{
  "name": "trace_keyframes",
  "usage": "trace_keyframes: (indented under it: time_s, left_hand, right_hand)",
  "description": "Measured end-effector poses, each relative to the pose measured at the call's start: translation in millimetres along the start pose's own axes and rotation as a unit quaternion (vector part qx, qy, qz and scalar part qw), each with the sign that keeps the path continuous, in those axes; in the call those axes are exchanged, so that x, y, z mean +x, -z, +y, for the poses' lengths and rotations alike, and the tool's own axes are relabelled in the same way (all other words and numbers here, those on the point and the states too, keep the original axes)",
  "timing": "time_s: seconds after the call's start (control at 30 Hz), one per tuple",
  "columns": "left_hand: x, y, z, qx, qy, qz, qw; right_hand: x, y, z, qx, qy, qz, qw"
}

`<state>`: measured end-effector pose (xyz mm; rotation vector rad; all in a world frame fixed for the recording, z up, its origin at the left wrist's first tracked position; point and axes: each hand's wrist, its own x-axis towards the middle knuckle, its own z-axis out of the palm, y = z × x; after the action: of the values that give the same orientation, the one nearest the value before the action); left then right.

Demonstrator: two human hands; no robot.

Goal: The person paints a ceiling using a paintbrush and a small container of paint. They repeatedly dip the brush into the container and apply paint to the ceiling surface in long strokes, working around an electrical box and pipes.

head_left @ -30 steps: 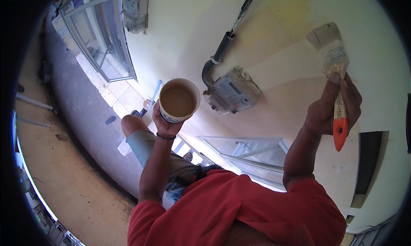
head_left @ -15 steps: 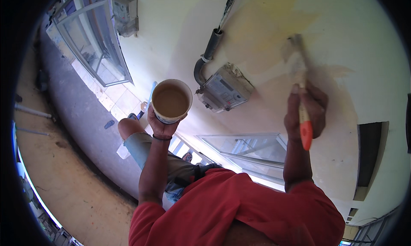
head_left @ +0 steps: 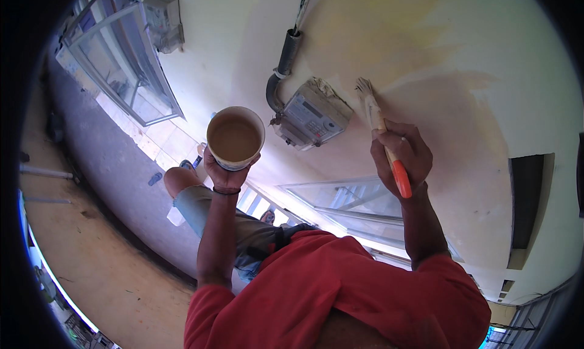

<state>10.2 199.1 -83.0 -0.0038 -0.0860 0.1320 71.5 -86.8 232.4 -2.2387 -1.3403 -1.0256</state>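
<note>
right hand is clamped round the paintbrush, fingers wrapped tight on the orange handle, bristles up at about 11 o'clock from the fist and touching the wall just beside the electric meter box. left hand cups the paint tub from below, fingers curled up its sides, tub at roughly 9 o'clock from the brush and well apart from it.

risks as i read them:
- bristles sit right at the meter's 1 o'clock corner. a loose stroke would likely smear paint onto the casing or keypad, or into the conduit pipe joint above it.
- tub is held on fingertips only, roughly level. any tilt while attention is on the brush and it slops over the rim, onto the forearm or the ground below.
- a loaded brush held bristles-up can run paint back down the handle into the grip. can't tell how wet it is.
- open window at 10 o'clock and glazed frame under the meter look unmasked, so drips could mark the glass.

containers: one only, a round pale tub, open top, no lid in view. it holds a tan-beige liquid, looks like paint, level fairly high with a clean band of inner wall above it. the wall round the brush shows a yellowish wet-looking patch at 12 to 2 o'clock.
</note>
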Motion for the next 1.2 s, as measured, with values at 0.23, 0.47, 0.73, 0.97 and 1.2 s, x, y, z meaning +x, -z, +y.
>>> trace_keyframes:
  time_s: [0.23, 0.47, 0.73, 0.97, 1.2]
  left_hand:
    - [1.3, -7.3, -2.0, 0.005, 0.001, 0.043, 0.999]
    - [4.0, 4.8, 3.4, 0.000, 0.011, -0.005, 1.000]
    - [3.5, 4.5, 2.2, -0.071, 0.017, -0.037, 0.997]
    - [2.1, -12.6, 1.9, -0.024, -0.036, 0.034, 0.998]
    - [-6.9, -9.1, 9.5, -0.043, -0.040, 0.045, 0.997]
  right_hand:
    - [15.5, 28.8, 11.8, -0.061, 0.019, 0.235, 0.970]
    - [5.4, 21.9, -1.1, -0.002, -0.019, 0.062, 0.998]
    - [9.5, 8.5, 8.4, -0.031, 0.055, -0.041, 0.997]
    - [84.2, -4.1, -2.3, 0.055, 0.044, -0.203, 0.977]
    - [102.7, -13.4, -5.7, 0.033, -0.013, -0.271, 0.962]
